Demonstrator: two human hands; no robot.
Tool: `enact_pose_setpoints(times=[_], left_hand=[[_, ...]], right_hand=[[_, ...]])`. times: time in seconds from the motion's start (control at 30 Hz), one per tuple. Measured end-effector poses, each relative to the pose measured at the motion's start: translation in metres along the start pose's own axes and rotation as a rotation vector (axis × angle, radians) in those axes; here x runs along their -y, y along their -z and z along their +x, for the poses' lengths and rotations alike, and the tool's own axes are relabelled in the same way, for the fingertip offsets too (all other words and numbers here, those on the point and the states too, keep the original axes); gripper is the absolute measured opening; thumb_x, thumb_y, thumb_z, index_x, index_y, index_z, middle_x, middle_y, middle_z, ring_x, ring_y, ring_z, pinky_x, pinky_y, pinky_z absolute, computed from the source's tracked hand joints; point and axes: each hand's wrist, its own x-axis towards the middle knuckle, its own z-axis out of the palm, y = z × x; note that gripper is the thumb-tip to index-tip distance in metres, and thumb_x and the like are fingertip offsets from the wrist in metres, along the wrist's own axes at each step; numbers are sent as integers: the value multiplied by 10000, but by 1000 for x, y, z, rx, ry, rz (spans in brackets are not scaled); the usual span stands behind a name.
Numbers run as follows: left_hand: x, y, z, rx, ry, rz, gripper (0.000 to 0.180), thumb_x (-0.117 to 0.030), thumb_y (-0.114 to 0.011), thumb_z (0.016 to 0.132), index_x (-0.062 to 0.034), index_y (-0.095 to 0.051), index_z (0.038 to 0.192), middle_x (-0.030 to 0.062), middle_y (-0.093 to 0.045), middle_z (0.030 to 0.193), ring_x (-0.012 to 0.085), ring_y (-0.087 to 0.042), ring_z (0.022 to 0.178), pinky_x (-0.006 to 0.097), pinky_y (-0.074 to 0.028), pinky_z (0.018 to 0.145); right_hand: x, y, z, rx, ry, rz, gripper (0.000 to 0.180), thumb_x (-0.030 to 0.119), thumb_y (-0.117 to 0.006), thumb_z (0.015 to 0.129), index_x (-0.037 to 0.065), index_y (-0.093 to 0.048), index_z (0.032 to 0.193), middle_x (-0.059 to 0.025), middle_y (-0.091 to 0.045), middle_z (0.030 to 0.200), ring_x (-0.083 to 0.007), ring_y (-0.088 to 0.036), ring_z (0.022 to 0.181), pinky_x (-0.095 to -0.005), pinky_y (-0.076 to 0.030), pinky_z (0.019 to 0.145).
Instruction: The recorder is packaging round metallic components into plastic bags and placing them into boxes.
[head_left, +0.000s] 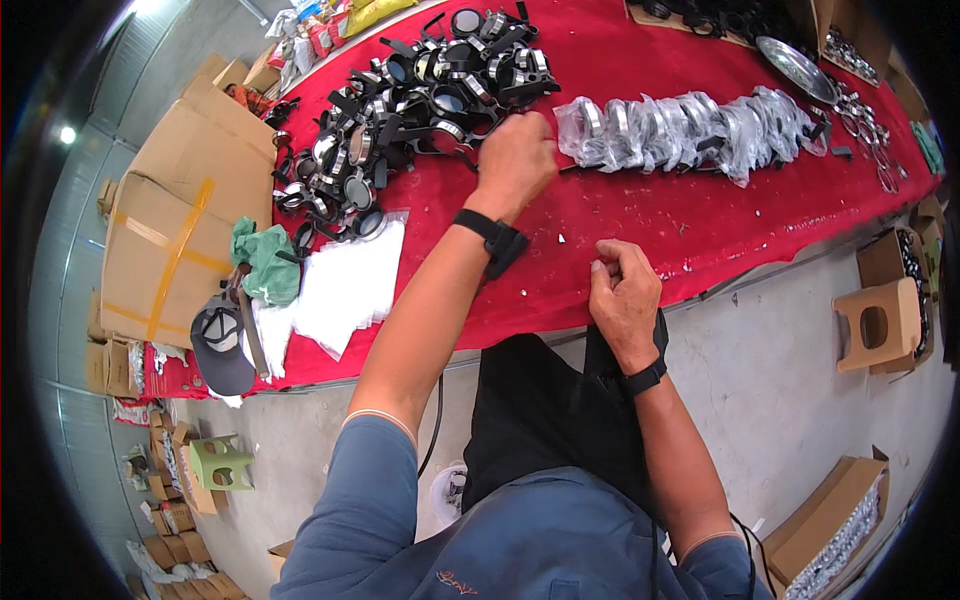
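My left hand (516, 165) reaches over the red-covered table, at the edge of a heap of round, metal-rimmed pieces with black straps (440, 100). Its fingers curl down and are slightly blurred; what they hold, if anything, is hidden. Right of it lies a row of similar round pieces wrapped in clear plastic (690, 130). My right hand (627, 298) hovers by the table's near edge, its fingers curled in with the thumb against them; nothing shows in it. A stack of clear plastic bags (350, 280) lies left of my left forearm.
A large cardboard box (170, 220), a green cloth (268, 262) and a grey cap (222, 345) are at the left. A metal dish (797, 68) and loose metal rings (870, 125) lie at the far right. Stools and open cartons stand on the floor.
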Motion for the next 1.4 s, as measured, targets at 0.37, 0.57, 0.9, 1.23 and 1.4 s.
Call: enact_pose_setpoints(times=[0.37, 0.57, 0.9, 1.23, 1.4], left_hand=[[50, 1, -41, 16, 155, 298, 168, -144, -710, 942, -10, -711, 1044, 237, -727, 1089, 475, -730, 987, 550, -596, 879], [10, 65, -96, -130, 310, -95, 344, -301, -778, 987, -6, -687, 1138, 155, -729, 870, 326, -734, 834, 404, -584, 737], [-12, 91, -219, -63, 694, -1889, 204, -257, -624, 1123, -63, -646, 1185, 5, -680, 954, 91, -651, 809, 254, -541, 684], [38, 168, -278, -75, 727, -585, 265, -292, -709, 1060, -53, -753, 1167, 48, -713, 1030, 170, -707, 783, 330, -570, 682], [146, 195, -324, -243, 472, 389, 269, -204, -799, 905, -19, -791, 1099, 189, -746, 1032, 334, -726, 842, 437, -573, 795]], right_hand=[[4, -3, -2, -6, 34, 5, 137, -13, -698, 874, -18, -708, 1011, -178, -705, 940, -334, -719, 805, -414, -576, 738], [16, -2, 0, 124, -121, 72, 216, 77, -766, 918, -9, -747, 1115, -154, -739, 983, -255, -724, 813, -384, -580, 765], [81, -28, -40, 609, -134, 283, 411, 233, -697, 1051, -37, -644, 1356, -228, -761, 1162, -317, -754, 1082, -398, -568, 941], [100, -32, -75, 814, -3, 354, 220, 148, -663, 1064, -37, -729, 1163, -178, -710, 973, -297, -709, 906, -371, -545, 850], [81, -29, -78, 761, -140, 454, 244, 151, -640, 1084, -57, -742, 1162, -118, -765, 972, -205, -726, 941, -349, -562, 876]])
